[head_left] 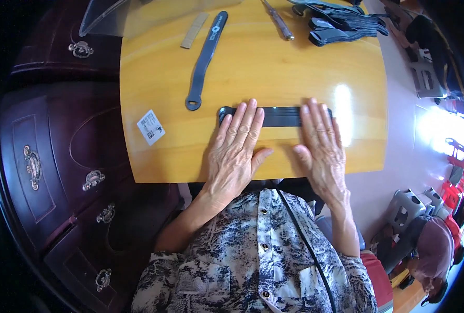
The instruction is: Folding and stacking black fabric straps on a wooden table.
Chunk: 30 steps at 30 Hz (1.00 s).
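Note:
A glossy black strip (281,117) lies crosswise on the yellow wooden table (258,68), parallel to its near edge. My left hand (236,146) rests flat over the strip's left end, its fingers stretched forward and its thumb out to the side. Over the right end, my right hand (320,143) lies in the same way, fingers extended and thumb apart. Both palms face down, hiding parts of the strip. Beyond my left hand is a long dark grey strap (207,60) with a hole in its rounded near end.
A pile of dark straps (341,28) sits at the far right, beside a slim screwdriver-like tool (279,21). A tan strip (194,30) and a white label (151,127) lie leftward. Dark drawers (33,161) flank the table; a person (430,250) is at the right.

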Motion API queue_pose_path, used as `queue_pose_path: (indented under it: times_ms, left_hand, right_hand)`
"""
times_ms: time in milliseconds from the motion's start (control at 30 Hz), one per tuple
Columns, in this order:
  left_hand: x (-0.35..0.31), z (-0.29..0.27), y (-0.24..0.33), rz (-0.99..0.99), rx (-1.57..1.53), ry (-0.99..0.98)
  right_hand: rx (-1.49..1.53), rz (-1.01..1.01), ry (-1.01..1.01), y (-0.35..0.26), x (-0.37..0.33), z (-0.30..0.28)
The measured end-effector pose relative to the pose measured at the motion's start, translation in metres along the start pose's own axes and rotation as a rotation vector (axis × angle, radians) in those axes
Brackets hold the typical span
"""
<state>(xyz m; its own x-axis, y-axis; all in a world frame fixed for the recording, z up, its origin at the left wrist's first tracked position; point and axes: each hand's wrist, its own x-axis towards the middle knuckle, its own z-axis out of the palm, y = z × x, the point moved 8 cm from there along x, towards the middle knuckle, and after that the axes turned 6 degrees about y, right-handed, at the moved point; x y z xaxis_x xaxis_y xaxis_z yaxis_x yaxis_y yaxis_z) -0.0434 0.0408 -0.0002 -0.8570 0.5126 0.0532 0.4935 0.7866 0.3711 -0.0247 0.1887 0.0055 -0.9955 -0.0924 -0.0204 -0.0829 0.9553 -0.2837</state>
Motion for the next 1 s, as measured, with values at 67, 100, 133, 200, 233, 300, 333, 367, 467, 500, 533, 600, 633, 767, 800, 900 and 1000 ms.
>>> queue_pose_path:
  times_ms: [67,100,133,200,233,300,333,367,467,500,533,600,633,767,800,900,1000]
  left_hand:
    - [-0.005,-0.006,-0.006,-0.029,0.02,-0.002]
    - [-0.006,-0.008,-0.009,-0.046,0.028,0.001]
    - [-0.009,-0.009,-0.012,-0.048,0.034,0.002]
    - [-0.016,-0.011,-0.018,-0.092,-0.014,0.028]
    - [-0.016,-0.011,-0.019,-0.093,-0.011,0.03]
    - [-0.014,-0.009,-0.018,-0.076,-0.01,0.0]
    - [-0.013,-0.01,-0.019,-0.074,-0.003,0.007]
    - [-0.012,-0.012,-0.02,-0.073,-0.038,0.026]
    - [-0.013,-0.022,-0.029,-0.037,-0.102,0.125]
    - [-0.013,-0.027,-0.031,0.01,-0.138,0.2]
    - [-0.014,-0.04,-0.036,-0.019,-0.178,0.388]
    - [-0.011,-0.051,-0.055,-0.103,-0.149,0.462]
    - [-0.009,-0.058,-0.067,-0.194,-0.122,0.536]
    - [0.002,-0.065,-0.082,-0.27,-0.062,0.61]
    - [0.001,-0.065,-0.087,-0.272,-0.044,0.602]
    - [0.001,-0.068,-0.089,-0.27,-0.142,0.615]
    - [-0.007,-0.069,-0.09,-0.285,-0.401,0.686]
  right_hand:
    - [-0.007,0.059,0.022,0.011,-0.002,-0.004]
    - [-0.01,0.083,0.035,0.015,-0.002,-0.006]
    - [0.015,0.108,0.062,0.018,-0.003,-0.007]
    - [0.012,0.122,0.087,0.021,-0.006,-0.005]
    - [0.004,0.138,0.11,0.022,-0.007,-0.007]
    - [-0.017,0.13,0.119,0.02,-0.004,-0.007]
    - [-0.011,0.133,0.107,0.021,-0.004,-0.003]
    - [-0.005,0.136,0.095,0.022,-0.003,-0.001]
    - [0.028,0.117,0.091,0.024,-0.001,-0.003]
    - [0.03,0.12,0.098,0.026,-0.002,-0.007]
    - [0.096,0.125,0.125,0.027,-0.003,-0.014]
    - [0.14,0.13,0.189,0.025,-0.003,-0.026]
    - [0.139,0.133,0.194,0.024,-0.002,-0.03]
    - [0.29,0.047,0.262,-0.001,0.011,-0.037]
    - [0.347,-0.02,0.224,-0.015,0.017,-0.036]
    - [0.424,-0.139,0.264,-0.049,0.03,-0.041]
    - [0.673,-0.187,0.234,-0.073,0.044,-0.039]
